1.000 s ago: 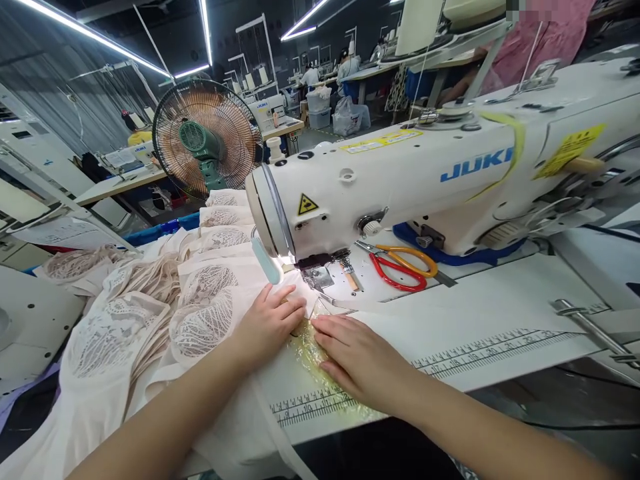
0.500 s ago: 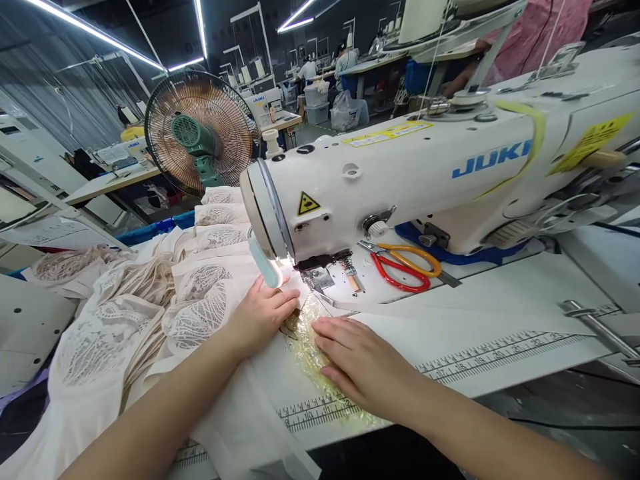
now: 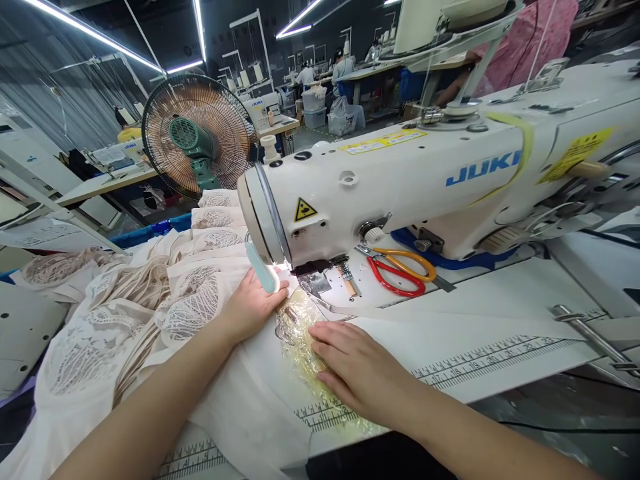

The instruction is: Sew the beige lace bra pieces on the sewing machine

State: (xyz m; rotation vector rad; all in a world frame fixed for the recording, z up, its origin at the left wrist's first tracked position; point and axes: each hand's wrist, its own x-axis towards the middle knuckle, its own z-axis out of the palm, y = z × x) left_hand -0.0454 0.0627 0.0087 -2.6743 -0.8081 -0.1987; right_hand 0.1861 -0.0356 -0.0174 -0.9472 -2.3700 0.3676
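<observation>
My left hand (image 3: 253, 305) lies on cream fabric (image 3: 235, 393) just left of the presser foot (image 3: 314, 280) of a white JUKI sewing machine (image 3: 400, 187). Its fingers are curled on the cloth at the needle area. My right hand (image 3: 357, 367) rests flat, fingers stretched out, on the fabric edge over a yellowed tape patch (image 3: 305, 340) on the machine table. A run of joined lace-panelled cream pieces (image 3: 195, 300) trails away to the left behind the needle.
Red and orange-handled scissors (image 3: 400, 270) lie behind the needle under the machine arm. A green standing fan (image 3: 197, 137) is at back left. A printed ruler strip (image 3: 500, 357) runs along the white table. Other workstations and people are in the background.
Both hands have slid forward with the fabric toward the presser foot. My left hand now sits closer under the machine head, and more of the yellowed patch shows between the hands.
</observation>
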